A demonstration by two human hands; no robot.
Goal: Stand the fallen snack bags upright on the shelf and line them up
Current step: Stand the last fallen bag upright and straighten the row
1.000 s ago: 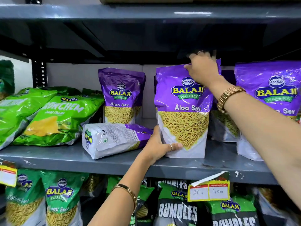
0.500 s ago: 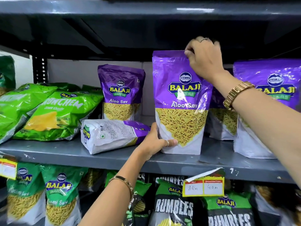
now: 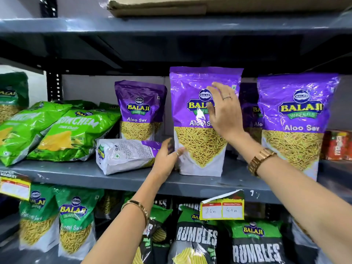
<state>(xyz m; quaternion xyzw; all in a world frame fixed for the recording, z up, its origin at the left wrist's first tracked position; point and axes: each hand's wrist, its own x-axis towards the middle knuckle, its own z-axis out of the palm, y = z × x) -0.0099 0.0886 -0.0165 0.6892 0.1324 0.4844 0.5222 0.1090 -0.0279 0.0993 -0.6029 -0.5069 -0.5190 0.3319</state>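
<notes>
A purple Balaji Aloo Sev bag (image 3: pixel 192 103) stands upright in the middle of the grey shelf (image 3: pixel 76 176). My left hand (image 3: pixel 167 157) grips its lower left edge, with one finger across the front. My right hand (image 3: pixel 224 111) hovers flat at the bag's face with fingers spread and holds nothing. Just left of my left hand, a second Aloo Sev bag (image 3: pixel 125 155) lies fallen on its side, white back showing. A third bag (image 3: pixel 140 111) stands behind it, and another (image 3: pixel 297 115) stands upright at the right. One more purple bag (image 3: pixel 251 111) is half hidden behind my right arm.
Green Crunchem bags (image 3: pixel 76 134) lean in a pile at the shelf's left. Red packets (image 3: pixel 339 145) sit at the far right. A cardboard box (image 3: pixel 209 4) rests on the shelf above. A price tag (image 3: pixel 222 208) hangs from the shelf edge, above Rumbles bags (image 3: pixel 196 239) below.
My right hand has let go of the middle bag's top edge and dropped lower, opening in front of its face. The bag stands straighter. My left hand stays at its lower left corner.
</notes>
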